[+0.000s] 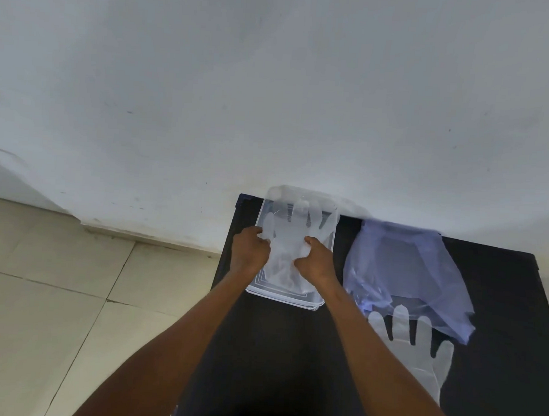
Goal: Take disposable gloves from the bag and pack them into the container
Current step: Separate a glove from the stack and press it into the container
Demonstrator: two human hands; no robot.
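A clear rectangular plastic container (259, 289) lies on the black table at its far left. A translucent disposable glove (292, 231) is spread over the container, its fingers pointing toward the wall. My left hand (252, 248) pinches the glove's left edge and my right hand (316, 257) grips its right side near the cuff. To the right lies a bluish, see-through plastic bag (403, 265). A second disposable glove (418, 352) sticks out from under the bag's near end, flat on the table with fingers toward the wall.
The black table (291, 352) stands against a white wall (272, 96). Its left edge drops to a beige tiled floor (55, 307). Bare tabletop shows between my forearms and in front of the container.
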